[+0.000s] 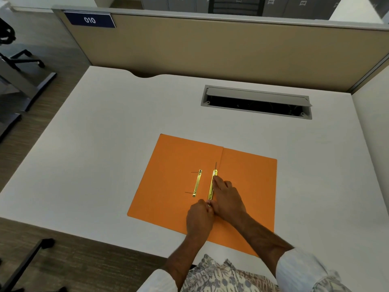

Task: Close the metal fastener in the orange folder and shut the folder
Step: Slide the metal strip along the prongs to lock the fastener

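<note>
The orange folder [168,171] lies open and flat on the white desk [105,144]. Near its spine a gold metal fastener bar [211,186] lies along the crease, with one thin prong sticking out past its far end. A second gold fastener strip [197,183] rests on the left flap, two thin prongs pointing left. My right hand [226,199] lies on the bar, its index finger pressing the far part. My left hand [200,218] pinches the near end of the same bar, which its fingers hide.
An open grey cable tray [256,102] is set into the desk behind the folder. A beige partition [210,49] with a "010" label closes the far side. Office chair bases stand on the floor to the left.
</note>
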Demonstrator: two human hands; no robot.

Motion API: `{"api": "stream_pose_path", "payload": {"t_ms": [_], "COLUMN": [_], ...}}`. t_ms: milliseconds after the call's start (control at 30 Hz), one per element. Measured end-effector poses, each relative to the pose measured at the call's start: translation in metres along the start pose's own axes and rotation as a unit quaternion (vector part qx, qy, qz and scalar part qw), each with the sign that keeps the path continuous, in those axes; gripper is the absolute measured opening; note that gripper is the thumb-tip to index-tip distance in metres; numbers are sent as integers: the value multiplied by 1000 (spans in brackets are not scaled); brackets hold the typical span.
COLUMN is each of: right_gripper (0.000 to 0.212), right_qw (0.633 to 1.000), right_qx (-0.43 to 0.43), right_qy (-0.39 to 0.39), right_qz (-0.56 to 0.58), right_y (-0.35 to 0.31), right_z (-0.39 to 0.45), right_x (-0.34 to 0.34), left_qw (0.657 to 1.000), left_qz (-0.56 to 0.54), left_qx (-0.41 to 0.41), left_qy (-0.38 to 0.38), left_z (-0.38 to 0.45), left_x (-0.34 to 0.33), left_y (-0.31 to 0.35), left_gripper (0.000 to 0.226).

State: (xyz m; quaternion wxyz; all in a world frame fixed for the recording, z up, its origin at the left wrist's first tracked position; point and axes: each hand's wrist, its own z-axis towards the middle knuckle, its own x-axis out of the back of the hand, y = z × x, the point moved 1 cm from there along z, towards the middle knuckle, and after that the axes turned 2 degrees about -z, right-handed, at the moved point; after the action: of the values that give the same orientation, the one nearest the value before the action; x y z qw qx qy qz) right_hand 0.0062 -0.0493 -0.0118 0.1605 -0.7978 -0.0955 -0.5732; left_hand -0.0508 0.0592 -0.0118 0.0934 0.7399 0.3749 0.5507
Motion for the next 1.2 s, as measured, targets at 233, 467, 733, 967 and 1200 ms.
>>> {"api": "stream_pose_path", "payload": {"t_ms": [233, 467, 733, 967, 1200], "right_gripper": [81, 80, 78, 75, 54], "right_qw": [1000, 1000, 1000, 999, 998], "right_qx": [-4, -7, -22, -40, -27], "right_qy": [-3, 1, 11, 17, 21], "right_qz": [-3, 1, 12, 28, 47], "right_y": [-1, 0, -1, -4, 2], "right_z": [0, 0, -1, -3, -4], "right_x": [-2, -5, -10, -12, -6], "left_qw": [995, 990, 989, 992, 991], "left_qz": [-99, -122, -126, -110, -124], "left_qx": [22, 65, 73, 56, 56], "left_qy": [14, 4, 19, 30, 6], "left_z": [-5, -1, -2, -3, -1], "left_x": [-6, 4, 7, 6, 8], "left_y": [-2, -4, -6, -6, -7], "left_gripper": [22, 9, 12, 16, 5]}}
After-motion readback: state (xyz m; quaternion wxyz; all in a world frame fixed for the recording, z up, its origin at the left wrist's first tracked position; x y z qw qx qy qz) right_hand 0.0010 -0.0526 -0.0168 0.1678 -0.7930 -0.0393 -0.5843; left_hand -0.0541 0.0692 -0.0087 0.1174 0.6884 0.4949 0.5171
